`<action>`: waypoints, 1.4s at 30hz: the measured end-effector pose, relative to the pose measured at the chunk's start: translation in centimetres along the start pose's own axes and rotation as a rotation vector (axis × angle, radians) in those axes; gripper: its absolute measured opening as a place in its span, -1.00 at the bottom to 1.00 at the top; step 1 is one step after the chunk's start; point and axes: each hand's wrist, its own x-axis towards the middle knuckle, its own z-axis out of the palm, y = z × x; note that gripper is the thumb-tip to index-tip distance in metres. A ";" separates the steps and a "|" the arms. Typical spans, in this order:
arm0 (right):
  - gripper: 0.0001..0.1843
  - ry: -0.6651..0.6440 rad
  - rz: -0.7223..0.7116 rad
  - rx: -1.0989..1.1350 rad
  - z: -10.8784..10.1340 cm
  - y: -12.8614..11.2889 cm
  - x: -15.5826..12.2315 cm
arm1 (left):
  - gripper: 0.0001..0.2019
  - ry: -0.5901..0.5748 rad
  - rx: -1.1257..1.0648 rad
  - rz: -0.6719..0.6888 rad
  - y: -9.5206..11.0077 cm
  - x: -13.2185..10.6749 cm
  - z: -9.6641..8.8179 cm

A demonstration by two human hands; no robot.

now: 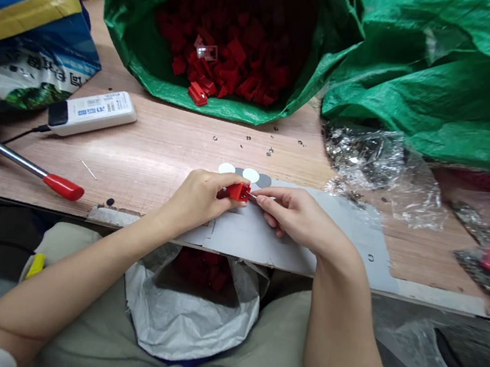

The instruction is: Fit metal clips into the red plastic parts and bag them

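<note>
My left hand (198,198) is closed on a small red plastic part (239,191) just above the grey card (264,236) at the table's front edge. My right hand (293,215) meets it from the right, fingers pinched on a thin metal piece (254,197) that touches the red part's side. Behind them, a green sack (135,23) lies open and full of several similar red parts (234,45). A grey bag (186,317) on my lap holds more red parts (206,267).
A red-handled screwdriver (58,185) and a white power adapter (93,113) lie at the left, beside a blue printed bag (25,43). Clear plastic bags of small metal pieces (370,157) lie at the right, under a second green sack (451,86). Tiny metal bits are scattered mid-table.
</note>
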 end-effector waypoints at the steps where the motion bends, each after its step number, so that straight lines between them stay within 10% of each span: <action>1: -0.62 -0.009 0.000 0.015 -0.1 0.0 -0.1 | -0.69 0.004 -0.001 -0.001 0.0 0.0 0.0; 35: -0.56 -0.044 -0.012 0.123 -0.3 0.8 0.2 | -0.70 0.002 -0.040 -0.023 0.0 0.0 0.0; 42: -0.64 0.158 -0.126 -0.186 -0.2 0.9 -0.2 | -0.70 -0.024 -0.028 0.014 -0.5 0.0 0.0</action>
